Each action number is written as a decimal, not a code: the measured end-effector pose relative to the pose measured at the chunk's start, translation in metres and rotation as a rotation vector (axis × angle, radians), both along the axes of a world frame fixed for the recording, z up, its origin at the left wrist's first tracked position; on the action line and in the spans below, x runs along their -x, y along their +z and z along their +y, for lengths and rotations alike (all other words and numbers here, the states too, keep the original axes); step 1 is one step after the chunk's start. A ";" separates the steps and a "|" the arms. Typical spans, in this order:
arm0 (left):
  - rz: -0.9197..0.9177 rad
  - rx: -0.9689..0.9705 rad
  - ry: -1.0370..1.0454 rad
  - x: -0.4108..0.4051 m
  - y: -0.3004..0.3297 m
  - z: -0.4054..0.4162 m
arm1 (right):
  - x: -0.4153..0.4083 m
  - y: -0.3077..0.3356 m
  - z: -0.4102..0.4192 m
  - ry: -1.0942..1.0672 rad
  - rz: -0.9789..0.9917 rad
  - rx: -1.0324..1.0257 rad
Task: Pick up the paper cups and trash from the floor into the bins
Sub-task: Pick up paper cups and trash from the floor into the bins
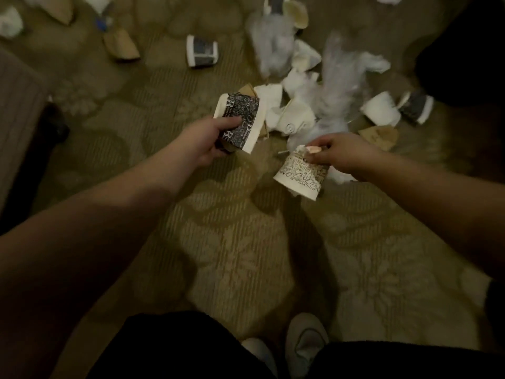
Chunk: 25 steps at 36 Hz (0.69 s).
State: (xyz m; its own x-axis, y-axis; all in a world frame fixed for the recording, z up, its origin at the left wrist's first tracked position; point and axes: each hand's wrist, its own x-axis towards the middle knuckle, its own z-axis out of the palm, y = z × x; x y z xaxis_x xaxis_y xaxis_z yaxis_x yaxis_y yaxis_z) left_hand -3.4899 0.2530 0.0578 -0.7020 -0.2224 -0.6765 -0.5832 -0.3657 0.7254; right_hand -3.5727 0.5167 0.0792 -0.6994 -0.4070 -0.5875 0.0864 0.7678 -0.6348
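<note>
Your left grip [210, 138] curls around a black-patterned cup [240, 123]; your right grip [341, 153] pinches a white printed cup [300, 179] by its base above the littered carpet [218, 228].

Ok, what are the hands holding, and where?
Left hand grips the black-printed cup around its side; right hand pinches the white printed cup at its narrow end.
</note>
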 end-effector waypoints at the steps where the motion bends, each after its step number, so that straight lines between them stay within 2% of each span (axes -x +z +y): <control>1: 0.002 -0.002 -0.019 0.008 0.012 0.006 | 0.003 0.012 0.010 -0.032 0.021 0.016; 10: 0.055 0.048 -0.235 0.071 0.102 0.088 | 0.016 0.109 0.112 -0.360 0.149 0.035; 17: 0.156 0.075 -0.439 0.107 0.162 0.173 | -0.007 0.170 0.200 -0.597 0.257 -0.006; 25: 0.250 0.089 -0.647 0.120 0.243 0.279 | -0.039 0.252 0.296 -0.693 0.326 -0.063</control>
State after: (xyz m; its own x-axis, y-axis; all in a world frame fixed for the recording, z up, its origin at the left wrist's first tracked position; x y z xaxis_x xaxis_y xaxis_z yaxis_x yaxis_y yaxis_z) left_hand -3.6103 0.5324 0.3009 -0.8444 0.2458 -0.4759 -0.4752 0.0662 0.8774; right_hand -3.5338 0.8124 0.3307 -0.9243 0.2148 -0.3155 0.3771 0.6421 -0.6675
